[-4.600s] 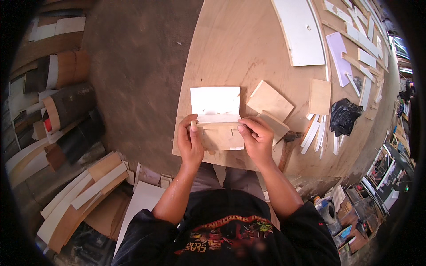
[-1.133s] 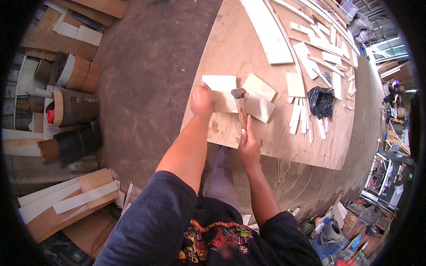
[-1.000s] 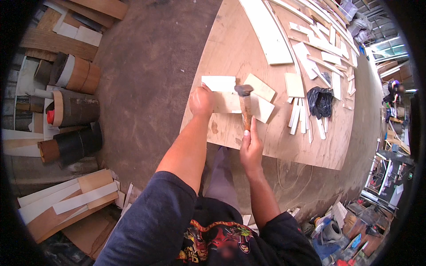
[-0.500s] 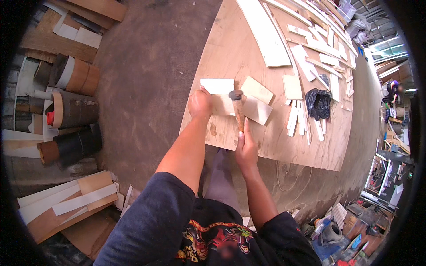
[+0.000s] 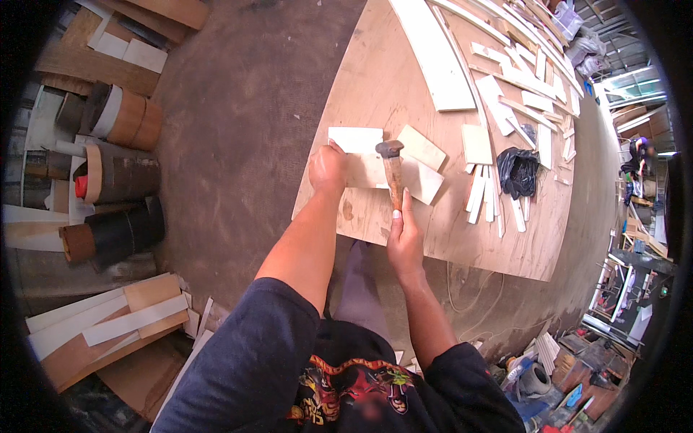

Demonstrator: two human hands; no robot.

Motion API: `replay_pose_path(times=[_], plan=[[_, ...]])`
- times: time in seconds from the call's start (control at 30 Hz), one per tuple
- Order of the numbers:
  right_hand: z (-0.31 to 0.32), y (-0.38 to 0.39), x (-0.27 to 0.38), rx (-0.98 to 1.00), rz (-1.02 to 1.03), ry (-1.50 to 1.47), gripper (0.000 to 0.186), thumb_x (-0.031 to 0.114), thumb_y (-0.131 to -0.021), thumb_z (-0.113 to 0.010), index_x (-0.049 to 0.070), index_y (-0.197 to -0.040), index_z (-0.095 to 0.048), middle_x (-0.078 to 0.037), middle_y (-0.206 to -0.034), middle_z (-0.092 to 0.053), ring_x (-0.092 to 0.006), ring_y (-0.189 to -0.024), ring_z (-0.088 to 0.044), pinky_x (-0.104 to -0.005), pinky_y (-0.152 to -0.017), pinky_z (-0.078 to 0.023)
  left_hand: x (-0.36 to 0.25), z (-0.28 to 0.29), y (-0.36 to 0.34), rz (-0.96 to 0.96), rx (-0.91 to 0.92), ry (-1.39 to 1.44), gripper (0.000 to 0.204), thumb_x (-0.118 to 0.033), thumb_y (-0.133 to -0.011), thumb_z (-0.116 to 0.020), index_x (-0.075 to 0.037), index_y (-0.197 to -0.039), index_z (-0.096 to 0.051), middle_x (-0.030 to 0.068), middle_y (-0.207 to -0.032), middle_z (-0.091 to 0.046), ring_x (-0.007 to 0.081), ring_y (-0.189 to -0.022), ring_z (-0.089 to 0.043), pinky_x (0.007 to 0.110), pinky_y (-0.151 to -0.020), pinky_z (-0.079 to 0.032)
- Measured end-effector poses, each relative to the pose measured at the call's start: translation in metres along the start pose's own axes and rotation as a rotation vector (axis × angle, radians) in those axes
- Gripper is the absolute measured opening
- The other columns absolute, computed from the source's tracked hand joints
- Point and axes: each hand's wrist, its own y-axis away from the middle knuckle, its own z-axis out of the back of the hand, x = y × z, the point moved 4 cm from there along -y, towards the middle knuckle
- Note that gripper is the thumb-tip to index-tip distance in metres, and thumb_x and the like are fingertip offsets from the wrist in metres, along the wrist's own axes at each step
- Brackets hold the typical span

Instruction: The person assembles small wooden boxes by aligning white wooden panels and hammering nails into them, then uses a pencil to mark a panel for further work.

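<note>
My right hand (image 5: 406, 238) is closed round the worn wooden handle of a hammer (image 5: 393, 175). Its dark head points away from me, over several small flat boards. My left hand (image 5: 328, 169) grips the left end of a pale wooden board (image 5: 366, 170), fingertips partly hidden. A white board (image 5: 356, 138) lies along that board's far side. To the right of the hammer, a cream board (image 5: 421, 149) and another light board (image 5: 424, 180) sit at an angle, touching or overlapping. All rest near the left corner of a plywood tabletop (image 5: 462, 231).
White strips (image 5: 485, 195) and a black plastic bag (image 5: 517, 173) lie on the table's right, with more offcuts beyond. A long white plank (image 5: 444, 68) stretches away. Rolled sheets (image 5: 130, 119) and stacked boards (image 5: 137, 317) fill the left side. Another person (image 5: 635, 155) is far right.
The hammer and my right hand have shifted slightly to the right in the view. My left hand stays on the board, and the boards look unchanged.
</note>
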Motion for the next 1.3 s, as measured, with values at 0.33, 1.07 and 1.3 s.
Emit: replay_pose_path(times=[0.33,1.07,1.3], plan=[[0.001,-0.002,-0.005,0.147,-0.211,0.057,0.052,0.024,-0.108,-0.042,0.01,-0.157,-0.037,-0.03,-0.11,-0.067,-0.0458,-0.096,-0.066,-0.0512,-0.082,-0.05,0.003,-0.005,-0.004,0.026,0.018,-0.025,0.054,-0.038,-0.104,-0.043,0.004,-0.094,-0.075,0.0293,-0.101,-0.071,0.0476,-0.099,-0.069,0.053,-0.089,-0.055],[0.012,-0.008,-0.021,0.227,-0.161,0.179,0.053,0.024,-0.106,-0.047,0.013,-0.157,-0.036,-0.026,-0.096,-0.067,-0.0445,-0.086,-0.067,-0.0529,-0.074,-0.051,0.004,-0.006,-0.003,0.058,0.03,0.004,0.052,-0.038,-0.103,-0.044,0.002,-0.098,-0.076,0.0303,-0.101,-0.071,0.0491,-0.102,-0.067,0.054,-0.093,-0.053],[0.01,-0.012,-0.024,0.228,-0.104,0.184,0.053,0.025,-0.106,-0.048,0.014,-0.157,-0.037,-0.025,-0.098,-0.067,-0.0443,-0.088,-0.067,-0.0532,-0.074,-0.052,0.05,-0.021,-0.022,-0.206,0.048,0.396,0.062,-0.048,-0.105,-0.039,0.004,-0.105,-0.074,0.0315,-0.106,-0.069,0.0474,-0.097,-0.068,0.049,-0.092,-0.052]])
